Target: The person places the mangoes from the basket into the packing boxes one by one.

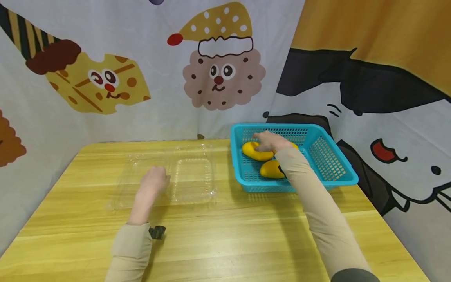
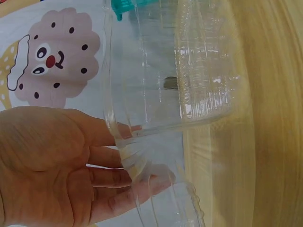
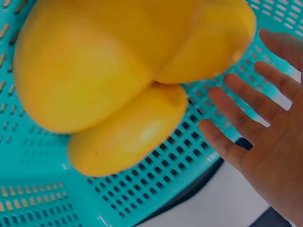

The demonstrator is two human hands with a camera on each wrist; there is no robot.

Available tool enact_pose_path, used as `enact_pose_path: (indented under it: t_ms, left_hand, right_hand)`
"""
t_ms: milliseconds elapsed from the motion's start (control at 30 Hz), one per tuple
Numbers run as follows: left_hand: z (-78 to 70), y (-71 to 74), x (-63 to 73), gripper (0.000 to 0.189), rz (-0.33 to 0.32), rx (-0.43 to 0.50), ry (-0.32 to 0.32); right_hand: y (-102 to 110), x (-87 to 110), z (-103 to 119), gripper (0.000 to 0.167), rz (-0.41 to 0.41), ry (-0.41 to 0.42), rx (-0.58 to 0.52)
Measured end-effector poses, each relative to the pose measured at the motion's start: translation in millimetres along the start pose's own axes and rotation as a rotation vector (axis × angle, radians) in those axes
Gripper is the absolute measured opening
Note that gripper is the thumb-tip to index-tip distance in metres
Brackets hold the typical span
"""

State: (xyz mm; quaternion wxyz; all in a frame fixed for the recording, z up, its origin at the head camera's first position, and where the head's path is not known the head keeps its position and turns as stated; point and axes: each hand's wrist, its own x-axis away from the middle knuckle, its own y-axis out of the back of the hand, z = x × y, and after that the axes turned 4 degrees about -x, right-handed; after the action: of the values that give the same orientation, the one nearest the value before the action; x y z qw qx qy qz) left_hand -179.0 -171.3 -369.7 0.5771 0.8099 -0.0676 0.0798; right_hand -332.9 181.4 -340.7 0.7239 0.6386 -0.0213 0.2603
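A clear plastic clamshell box [image 1: 193,181] lies spread out on the table, its two halves side by side. My left hand [image 1: 155,180] is at the seam between them. In the left wrist view, the thumb and fingers hold the box's rim [image 2: 111,118], some fingertips showing through the plastic. My right hand [image 1: 271,141] reaches over a blue plastic basket [image 1: 331,183] with straight, spread fingers and nothing in its grasp. Yellow mangoes [image 1: 256,152] lie in the basket under it; the right wrist view shows a large near mango [image 3: 85,61] beside those fingers, apart from them.
The wooden table [image 1: 225,239] carries the box at left and the basket at its right back. Behind stands a cartoon-printed cloth [image 1: 158,125], close to the basket's rear side. A dark band [image 1: 157,232] is on the left wrist.
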Motion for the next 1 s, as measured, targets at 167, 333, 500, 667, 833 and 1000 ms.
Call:
enact_pose_path:
  t_ms: [167, 333, 500, 667, 833, 1000]
  left_hand:
    - [1.0, 1.0, 2.2, 0.028, -0.018, -0.009, -0.008]
    - [1.9, 0.9, 4.2, 0.030, -0.039, -0.007, -0.027]
    - [3.0, 0.1, 5.0, 0.028, -0.050, 0.002, -0.029]
    - [3.5, -0.2, 3.7, 0.026, -0.057, -0.005, -0.022]
    - [3.6, -1.4, 3.5, 0.027, -0.072, -0.012, -0.020]
    - [4.4, -1.9, 4.2, 0.028, -0.076, 0.008, -0.003]
  right_hand:
    - [-15, -7.9, -3, 0.063, 0.028, -0.021, -0.031]
    - [-26, -12.6, -2, 0.075, 0.039, -0.042, -0.061]
    - [-30, -15.1, 1, 0.079, 0.037, -0.045, -0.053]
    - [-30, -13.7, 1, 0.080, 0.052, -0.049, -0.038]
    - [-30, -12.8, 0, 0.085, 0.071, -0.053, -0.025]
    - [-27, -12.7, 0, 0.080, 0.033, -0.005, -0.029]
